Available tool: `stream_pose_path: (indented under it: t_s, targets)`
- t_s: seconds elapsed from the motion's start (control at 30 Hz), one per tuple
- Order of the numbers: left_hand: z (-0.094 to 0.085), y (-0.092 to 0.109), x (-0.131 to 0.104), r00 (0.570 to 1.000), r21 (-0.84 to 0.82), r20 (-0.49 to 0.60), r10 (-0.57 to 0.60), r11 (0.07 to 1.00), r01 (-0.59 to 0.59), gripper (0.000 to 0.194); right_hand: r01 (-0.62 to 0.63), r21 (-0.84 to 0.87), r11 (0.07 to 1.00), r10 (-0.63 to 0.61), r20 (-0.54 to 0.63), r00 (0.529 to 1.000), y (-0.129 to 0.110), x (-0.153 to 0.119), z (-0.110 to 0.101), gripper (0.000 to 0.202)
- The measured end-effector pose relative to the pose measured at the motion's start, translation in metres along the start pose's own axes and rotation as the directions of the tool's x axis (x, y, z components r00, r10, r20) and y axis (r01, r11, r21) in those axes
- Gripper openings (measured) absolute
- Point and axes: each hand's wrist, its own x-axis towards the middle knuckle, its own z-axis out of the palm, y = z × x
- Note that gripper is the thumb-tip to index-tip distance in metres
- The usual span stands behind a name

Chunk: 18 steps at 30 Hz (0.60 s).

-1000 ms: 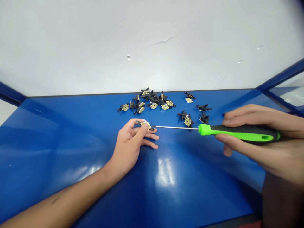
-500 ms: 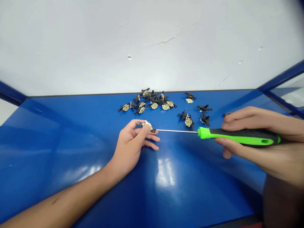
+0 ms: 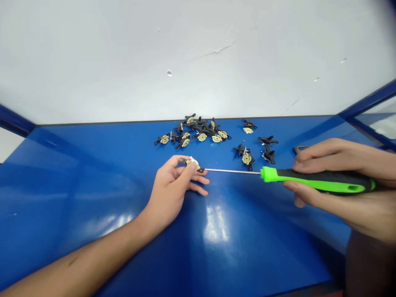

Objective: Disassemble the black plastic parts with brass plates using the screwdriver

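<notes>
Between the thumb and fingers of my left hand (image 3: 175,177) is a small black plastic part with a gold-coloured metal plate (image 3: 193,163), the plate facing up. My right hand (image 3: 343,177) is closed round the green and black handle of a screwdriver (image 3: 321,181). The screwdriver lies almost level, its thin shaft pointing left. Its tip reaches the right end of the held part; whether it touches cannot be made out. My left hand's lower fingers stretch out below the shaft.
On the blue table (image 3: 93,173), a pile of similar black and gold parts (image 3: 204,130) lies near the wall. Several more parts (image 3: 246,159) are scattered to its right. A dark flat object (image 3: 299,149) is partly hidden behind my right hand. A white wall (image 3: 198,57) rises at the back.
My right hand and the screwdriver have shifted slightly to the right in the picture. The left hand keeps its hold on the part.
</notes>
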Motion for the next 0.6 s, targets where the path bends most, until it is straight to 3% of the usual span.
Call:
stream_pose_path:
  t_s: [0.6]
  targets:
    - [0.0004,-0.0011,-0.0023,0.999,0.028,0.003,0.045,0.999,-0.045,0.020,0.035,-0.027,0.999,-0.036,-0.016,0.999,-0.0042,0.0030,0.0034,0.022]
